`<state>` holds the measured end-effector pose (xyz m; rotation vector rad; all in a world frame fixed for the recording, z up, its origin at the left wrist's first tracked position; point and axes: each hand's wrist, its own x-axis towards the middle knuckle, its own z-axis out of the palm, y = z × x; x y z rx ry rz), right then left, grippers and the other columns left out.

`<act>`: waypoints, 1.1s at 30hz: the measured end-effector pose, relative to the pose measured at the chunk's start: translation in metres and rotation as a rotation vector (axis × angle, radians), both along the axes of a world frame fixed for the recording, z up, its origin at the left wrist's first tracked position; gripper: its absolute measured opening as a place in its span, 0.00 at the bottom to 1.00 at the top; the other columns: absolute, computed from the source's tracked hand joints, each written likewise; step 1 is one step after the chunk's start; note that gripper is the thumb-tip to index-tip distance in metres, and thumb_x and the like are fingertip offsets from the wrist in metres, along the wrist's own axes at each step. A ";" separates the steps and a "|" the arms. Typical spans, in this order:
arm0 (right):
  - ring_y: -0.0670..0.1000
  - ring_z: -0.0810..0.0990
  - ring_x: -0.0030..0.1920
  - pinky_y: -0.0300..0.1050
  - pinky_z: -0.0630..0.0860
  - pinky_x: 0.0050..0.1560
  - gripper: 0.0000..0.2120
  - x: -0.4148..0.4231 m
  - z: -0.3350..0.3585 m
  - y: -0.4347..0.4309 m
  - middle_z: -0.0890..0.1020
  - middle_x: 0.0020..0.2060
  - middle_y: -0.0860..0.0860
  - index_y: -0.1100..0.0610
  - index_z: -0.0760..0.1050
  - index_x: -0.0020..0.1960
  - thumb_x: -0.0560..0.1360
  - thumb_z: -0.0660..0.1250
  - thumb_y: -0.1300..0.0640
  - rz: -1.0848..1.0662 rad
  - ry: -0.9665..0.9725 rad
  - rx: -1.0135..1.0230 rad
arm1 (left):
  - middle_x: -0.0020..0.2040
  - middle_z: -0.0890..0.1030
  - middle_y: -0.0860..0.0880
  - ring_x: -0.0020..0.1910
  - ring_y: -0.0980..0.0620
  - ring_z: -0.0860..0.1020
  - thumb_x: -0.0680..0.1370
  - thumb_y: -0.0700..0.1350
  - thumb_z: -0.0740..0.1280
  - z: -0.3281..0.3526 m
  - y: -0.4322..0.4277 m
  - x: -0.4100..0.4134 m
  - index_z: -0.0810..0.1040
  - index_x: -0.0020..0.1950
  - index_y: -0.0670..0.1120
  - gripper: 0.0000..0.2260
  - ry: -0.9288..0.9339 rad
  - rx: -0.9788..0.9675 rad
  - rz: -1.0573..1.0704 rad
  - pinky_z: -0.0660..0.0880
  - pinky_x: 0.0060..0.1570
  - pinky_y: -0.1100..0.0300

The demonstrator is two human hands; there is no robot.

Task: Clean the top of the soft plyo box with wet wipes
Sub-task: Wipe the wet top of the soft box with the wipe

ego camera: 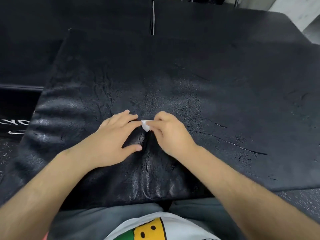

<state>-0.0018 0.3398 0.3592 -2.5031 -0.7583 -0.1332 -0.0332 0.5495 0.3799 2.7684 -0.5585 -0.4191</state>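
Down in front of me the soft plyo box (173, 75) takes up most of the view, black top all cracked and wrinkly, with a shiny damp-looking sheen through the middle and along the near edge. Both my hands are down on it, roughly centre of the near half, close together. My right hand (170, 134) has its fingers (160, 118) curled in, pinching the wet wipe (146, 125). The wipe is scrunched into a tiny white wad, so only a small corner pokes out left of my knuckles, low against the box top. My left hand (114, 135) is open and lying flat on the surface, straight and a bit spread, thumb (133, 148) sticking out toward me. Its fingertips (131, 124) reach over to the wipe, touching it or as good as, can't really tell from up here. My grey trousers (103, 217) are pressed up against the near edge of the box, and the bottom of the view catches my white t-shirt (173, 220) with a yellow and green print on it. Speckled rubber floor (303, 201) shows off to the right below the box edge. Over on the left there's another black pad (15, 108) with white lettering, cut off so I can't read it. Past the far edge it's dark mats, plus a thin pale cable (153, 19) running straight up out of view
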 end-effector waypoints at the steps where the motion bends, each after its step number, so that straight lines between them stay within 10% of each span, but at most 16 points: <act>1: 0.56 0.75 0.41 0.53 0.77 0.40 0.09 0.008 -0.002 -0.001 0.75 0.42 0.52 0.55 0.84 0.53 0.79 0.65 0.62 -0.038 0.005 0.005 | 0.81 0.46 0.56 0.78 0.57 0.36 0.74 0.73 0.57 0.000 -0.002 0.002 0.52 0.81 0.54 0.41 0.020 0.033 0.004 0.38 0.74 0.57; 11: 0.57 0.75 0.42 0.53 0.77 0.41 0.10 -0.017 -0.001 -0.019 0.74 0.40 0.51 0.52 0.82 0.48 0.76 0.65 0.64 0.073 0.067 0.017 | 0.77 0.27 0.57 0.74 0.56 0.24 0.60 0.84 0.43 -0.017 -0.005 0.014 0.38 0.81 0.54 0.57 0.037 0.154 0.014 0.32 0.75 0.51; 26: 0.52 0.74 0.42 0.51 0.76 0.43 0.09 -0.002 0.002 -0.023 0.73 0.39 0.48 0.53 0.84 0.45 0.75 0.65 0.61 0.045 0.180 0.068 | 0.78 0.31 0.61 0.75 0.59 0.26 0.62 0.83 0.48 -0.017 -0.005 0.013 0.40 0.81 0.58 0.53 0.042 0.095 0.043 0.31 0.73 0.54; 33: 0.53 0.74 0.40 0.51 0.76 0.42 0.08 0.024 -0.002 -0.007 0.74 0.41 0.50 0.59 0.84 0.48 0.77 0.65 0.62 -0.079 0.110 0.103 | 0.80 0.53 0.58 0.79 0.53 0.48 0.60 0.82 0.53 0.013 0.005 0.052 0.61 0.78 0.57 0.51 -0.104 0.087 0.116 0.50 0.75 0.50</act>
